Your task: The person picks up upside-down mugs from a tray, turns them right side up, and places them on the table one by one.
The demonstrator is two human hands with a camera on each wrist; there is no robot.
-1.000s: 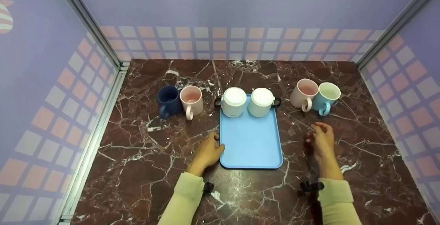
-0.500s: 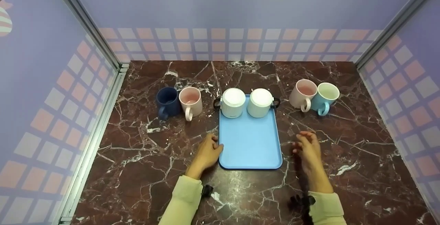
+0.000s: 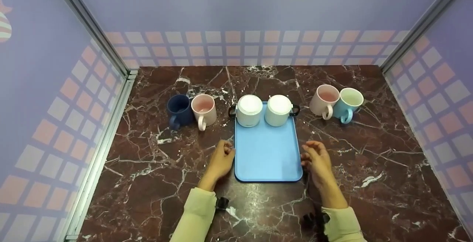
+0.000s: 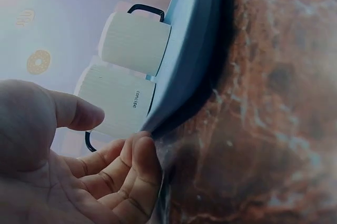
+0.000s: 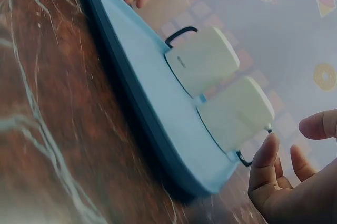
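A light blue tray (image 3: 269, 153) lies on the dark marbled table, bearing two white ribbed mugs (image 3: 249, 111) (image 3: 278, 110) with closed tops facing up and black handles turned outward. My left hand (image 3: 222, 159) is at the tray's left edge. In the left wrist view its fingertips are right at the rim, with the thumb held apart above. On the other side, my right hand (image 3: 317, 160) is beside the tray's right edge, fingers loosely bent. The right wrist view shows its thumb and fingers spread apart, with nothing between them.
Left of the tray stand a navy mug (image 3: 180, 109) and a pink mug (image 3: 204, 109), side by side. To its right are another pink mug (image 3: 324, 101) and a light blue mug (image 3: 348, 104). Patterned panels (image 3: 255, 13) enclose the table (image 3: 155, 183) at the back and sides.
My right hand has moved left from near the right-hand mugs to the tray's right edge. My left hand has shifted slightly at the left edge. Tray and mugs stay in place.
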